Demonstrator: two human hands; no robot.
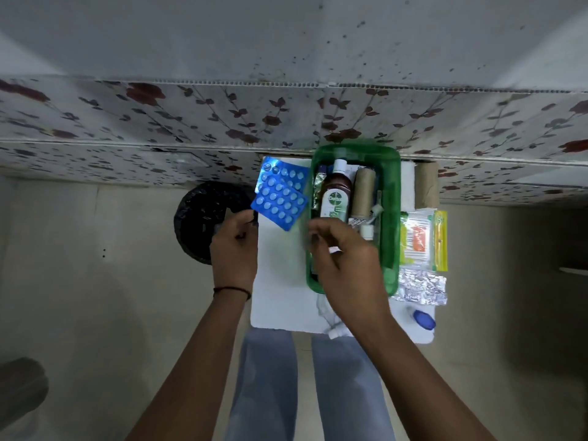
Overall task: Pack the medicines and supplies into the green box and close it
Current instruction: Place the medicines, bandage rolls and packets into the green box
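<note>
Right hand (345, 259) hovers over the green box (392, 218) on the white bench (280, 300), grip loosely curled, pinching nothing visible; left hand (235, 246) likewise; blue blister packs (280, 198) beside it: light, flexible; pinch an edge.

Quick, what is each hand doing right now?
Left hand: pinching the corner of the blue pill strips.
Right hand: fingers curled over the green box; whether it holds anything cannot be told.
</note>
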